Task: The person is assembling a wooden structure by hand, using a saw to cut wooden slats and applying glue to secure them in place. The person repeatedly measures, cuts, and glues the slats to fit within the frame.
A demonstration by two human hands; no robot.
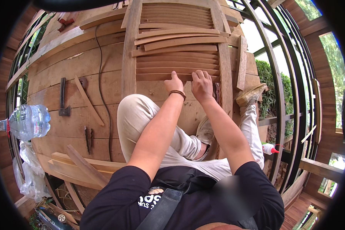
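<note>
Pressing down on the lowest slat (pixel 178 76) of a wooden louvre frame (pixel 128 57), both hands lie flat with fingers spread, gripping nothing: left hand (pixel 174 83) near the slat's middle, right hand (pixel 202 85) just beside it toward the frame's right rail. Slats above sit crooked and loose. Judgement: uneven pressure could skew or split this thin slat, or pinch fingertips against its neighbour. A hammer (pixel 63 99) lies well left of the frame.

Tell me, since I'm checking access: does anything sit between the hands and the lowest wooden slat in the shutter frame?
Nothing visible does. The left hand and right hand already rest on the lowest slat, fingers on its edge.
</note>
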